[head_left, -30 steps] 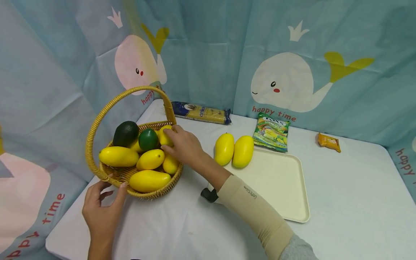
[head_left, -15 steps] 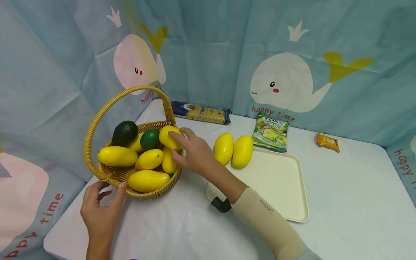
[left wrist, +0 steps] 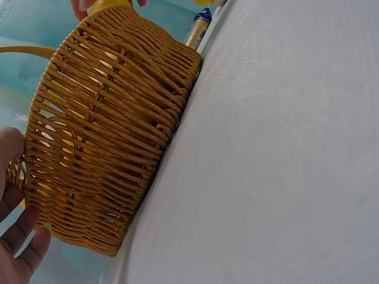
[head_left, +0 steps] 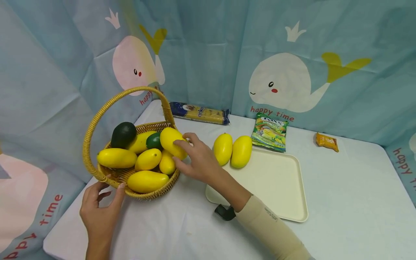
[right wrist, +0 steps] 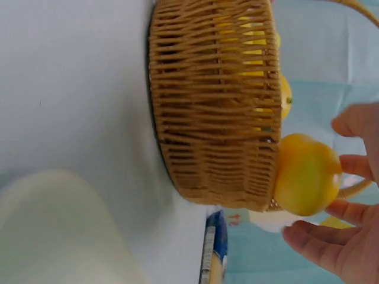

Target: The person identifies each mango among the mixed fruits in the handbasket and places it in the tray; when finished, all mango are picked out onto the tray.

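A yellow mango [head_left: 172,142] tilts at the right side of the wicker basket [head_left: 169,184], overlapping its rim. My right hand [head_left: 203,159] has it between thumb and fingers; the right wrist view shows the fingertips right at the mango [right wrist: 308,174] and the thumb a little apart. My left hand [head_left: 100,211] holds the basket's near-left rim by the handle's foot, thumb and fingers on either side of the wicker [left wrist: 106,130]. Inside lie several other yellow mangoes [head_left: 147,181], a dark green avocado [head_left: 124,134] and a smaller green fruit [head_left: 154,141], partly hidden.
Two mangoes [head_left: 241,151] lie at the back-left of a cream tray [head_left: 276,184]. Behind it is a green candy bag [head_left: 269,133]. A pasta packet [head_left: 201,113] lies along the back, a small orange packet [head_left: 326,142] at right. The basket handle [head_left: 104,112] arches high.
My right hand has drawn back rightward and the mango has come up toward the rim, covering more of the small green fruit and uncovering a mango behind. My left hand stays at the rim.
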A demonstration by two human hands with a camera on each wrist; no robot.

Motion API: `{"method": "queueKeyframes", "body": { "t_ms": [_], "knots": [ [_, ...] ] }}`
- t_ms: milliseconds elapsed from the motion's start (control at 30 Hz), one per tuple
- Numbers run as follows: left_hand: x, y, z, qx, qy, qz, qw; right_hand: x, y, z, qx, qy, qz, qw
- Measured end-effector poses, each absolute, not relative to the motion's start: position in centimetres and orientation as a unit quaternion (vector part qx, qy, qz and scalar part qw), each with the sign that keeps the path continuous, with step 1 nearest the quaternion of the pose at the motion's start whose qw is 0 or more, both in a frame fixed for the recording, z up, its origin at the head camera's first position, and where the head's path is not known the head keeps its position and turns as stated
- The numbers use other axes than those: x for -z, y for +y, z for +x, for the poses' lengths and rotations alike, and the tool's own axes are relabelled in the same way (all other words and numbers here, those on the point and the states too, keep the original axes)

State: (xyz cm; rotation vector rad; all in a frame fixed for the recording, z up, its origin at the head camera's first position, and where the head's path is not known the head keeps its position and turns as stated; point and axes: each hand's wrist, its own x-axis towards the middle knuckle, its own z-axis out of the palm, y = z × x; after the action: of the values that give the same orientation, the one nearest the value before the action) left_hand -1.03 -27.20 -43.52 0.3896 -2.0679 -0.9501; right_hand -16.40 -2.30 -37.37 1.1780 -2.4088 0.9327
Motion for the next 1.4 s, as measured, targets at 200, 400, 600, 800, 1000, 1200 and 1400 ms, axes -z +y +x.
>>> {"method": "queueKeyframes", "body": {
  "t_ms": [200,400,600,800,1000,1200,1400],
  "knots": [
    [43.7,-27.2,-1.1,0.378,-0.819,0.155,0.403,36.7,-3.1,-16.5,-0.362,-0.846,0.371,0.124],
    [44.0,-27.1,-0.9,0.377,-0.820,0.164,0.399,34.9,-2.9,-16.6,-0.348,-0.875,0.335,0.020],
    [43.8,-27.0,-0.8,0.375,-0.818,0.168,0.403,33.6,-2.3,-16.8,-0.321,-0.890,0.318,-0.060],
    [43.7,-27.1,-0.9,0.377,-0.815,0.167,0.407,33.7,-1.7,-17.0,-0.342,-0.883,0.304,-0.104],
    [43.7,-27.0,-0.8,0.381,-0.813,0.170,0.406,34.1,-0.9,-17.0,-0.372,-0.872,0.294,-0.121],
    [43.5,-27.0,-0.9,0.379,-0.814,0.158,0.411,34.4,-0.1,-16.9,-0.409,-0.856,0.284,-0.137],
    [43.3,-27.0,-1.0,0.380,-0.812,0.143,0.420,34.3,0.9,-16.8,-0.445,-0.841,0.274,-0.142]
  ]
}}
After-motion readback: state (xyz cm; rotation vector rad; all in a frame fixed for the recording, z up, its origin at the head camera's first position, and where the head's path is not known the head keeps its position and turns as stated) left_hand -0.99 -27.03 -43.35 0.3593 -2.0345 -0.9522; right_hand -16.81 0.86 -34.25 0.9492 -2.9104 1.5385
